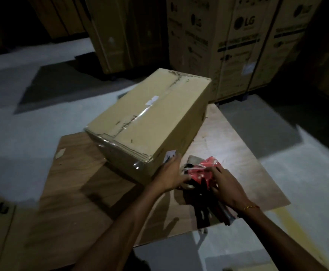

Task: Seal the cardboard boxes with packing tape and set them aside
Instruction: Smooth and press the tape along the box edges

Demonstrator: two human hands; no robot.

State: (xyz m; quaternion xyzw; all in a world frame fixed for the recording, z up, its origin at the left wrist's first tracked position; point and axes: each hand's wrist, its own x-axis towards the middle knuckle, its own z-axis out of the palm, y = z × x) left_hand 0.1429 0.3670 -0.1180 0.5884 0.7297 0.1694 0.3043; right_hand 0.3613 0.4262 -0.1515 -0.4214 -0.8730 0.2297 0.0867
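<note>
Box (pixel 150 122) sits on plywood sheet (pixel 228 137) on the floor, seam taped; stiff, bulky, so lift it by the bottom corners. Your left hand (pixel 171 176) and right hand (pixel 225 187) both grip the red tape dispenser (pixel 201 174) beside it

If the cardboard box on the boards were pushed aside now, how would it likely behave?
The cardboard box would probably slide, not tip: it lies low and broad on flat wooden boards. Its crushed near corner suggests soft walls. Weight cannot be judged.

Tape dispenser (pixel 199 173) blurred, half hidden under both hands.
</note>
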